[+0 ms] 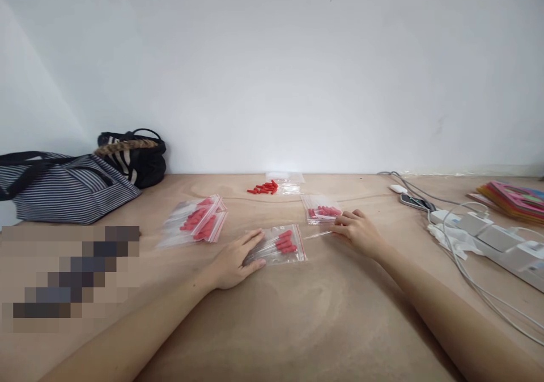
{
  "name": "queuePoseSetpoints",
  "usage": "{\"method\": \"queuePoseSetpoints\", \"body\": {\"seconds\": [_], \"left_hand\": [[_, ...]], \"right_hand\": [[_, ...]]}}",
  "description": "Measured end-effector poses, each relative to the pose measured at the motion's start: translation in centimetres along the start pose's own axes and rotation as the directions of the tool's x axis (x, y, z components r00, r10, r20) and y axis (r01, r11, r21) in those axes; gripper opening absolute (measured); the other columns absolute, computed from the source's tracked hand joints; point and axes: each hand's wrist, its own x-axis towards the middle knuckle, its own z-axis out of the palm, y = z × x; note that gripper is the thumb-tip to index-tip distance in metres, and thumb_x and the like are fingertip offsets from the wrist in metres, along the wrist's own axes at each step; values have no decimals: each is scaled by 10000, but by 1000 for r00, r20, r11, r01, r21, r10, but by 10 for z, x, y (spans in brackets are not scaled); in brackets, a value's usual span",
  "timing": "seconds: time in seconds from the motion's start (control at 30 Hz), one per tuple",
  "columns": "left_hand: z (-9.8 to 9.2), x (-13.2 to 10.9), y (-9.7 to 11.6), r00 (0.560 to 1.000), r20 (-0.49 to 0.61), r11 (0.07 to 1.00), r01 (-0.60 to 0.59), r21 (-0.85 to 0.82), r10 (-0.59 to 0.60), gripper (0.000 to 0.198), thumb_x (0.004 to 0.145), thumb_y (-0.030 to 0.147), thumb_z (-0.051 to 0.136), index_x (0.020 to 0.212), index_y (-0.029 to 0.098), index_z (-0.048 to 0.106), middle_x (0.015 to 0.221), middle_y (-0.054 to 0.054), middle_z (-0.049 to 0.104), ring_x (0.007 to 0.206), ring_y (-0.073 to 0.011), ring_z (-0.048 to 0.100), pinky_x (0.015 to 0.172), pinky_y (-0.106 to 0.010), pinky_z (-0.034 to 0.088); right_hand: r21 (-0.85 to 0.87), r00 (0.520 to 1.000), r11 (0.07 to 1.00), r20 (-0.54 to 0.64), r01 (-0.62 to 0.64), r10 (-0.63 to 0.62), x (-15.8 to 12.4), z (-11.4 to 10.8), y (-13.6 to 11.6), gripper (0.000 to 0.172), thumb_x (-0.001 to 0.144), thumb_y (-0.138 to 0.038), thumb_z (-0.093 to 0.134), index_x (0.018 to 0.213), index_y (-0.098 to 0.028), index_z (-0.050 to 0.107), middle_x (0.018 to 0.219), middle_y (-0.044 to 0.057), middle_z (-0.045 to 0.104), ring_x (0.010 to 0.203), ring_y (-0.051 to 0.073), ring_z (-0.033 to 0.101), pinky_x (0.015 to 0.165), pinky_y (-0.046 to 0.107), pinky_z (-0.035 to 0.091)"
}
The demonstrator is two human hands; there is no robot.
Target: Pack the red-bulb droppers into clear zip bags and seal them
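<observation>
My left hand (236,261) lies palm down with fingers stretched out, resting on the left end of a clear zip bag (272,255). Inside that bag are several red-handled pieces (286,241) with thin pale shafts. To the right of the bag, my right hand (356,233) pinches a thin pale rod (317,235), its tip pointing left toward the bag's red-striped opening. The rod's other end is hidden in my fingers. Just beyond my right hand lies another zip bag (321,209) with red-handled pieces. Left of my left hand, several filled zip bags (198,219) overlap in a pile.
Loose red handles (264,187) and a clear bag of thin shafts (289,186) lie near the wall. A striped bag (72,186) and black bag (147,158) stand left. Right are a power strip (501,240), cables, a phone-like device (416,202) and colourful sheets (514,199).
</observation>
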Motion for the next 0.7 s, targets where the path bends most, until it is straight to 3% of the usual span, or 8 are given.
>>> {"method": "queuePoseSetpoints", "body": {"seconds": [0.37, 0.53, 0.7], "left_hand": [[-1, 1, 2, 1000, -16, 1000, -16, -10, 16, 530, 847, 390, 418, 1310, 155, 313, 1384, -97, 292, 1225, -245, 338, 988, -382, 317], [-1, 0, 1, 1000, -18, 1000, -22, -5, 22, 520, 850, 390, 416, 1309, 167, 316, 1384, -89, 293, 1222, -237, 343, 986, -369, 321], [0, 1, 1, 1000, -8, 1000, -15, -3, 15, 519, 854, 399, 407, 1313, 180, 306, 1394, -80, 274, 1229, -228, 333, 993, -358, 311]], "right_hand": [[84, 986, 987, -105, 138, -130, 8, 2, -19, 211, 868, -299, 434, 922, -303, 638, 772, 14, 623, 747, 150, 511, 670, 285, 292], [333, 990, 932, -34, 144, -140, 11, 3, -33, 226, 861, -320, 434, 998, -280, 609, 800, 24, 607, 707, 139, 534, 613, 258, 349], [604, 994, 797, 63, 35, -91, 15, -1, -50, 192, 824, -258, 478, 964, -205, 598, 811, 46, 605, 738, 154, 547, 639, 263, 416]]}}
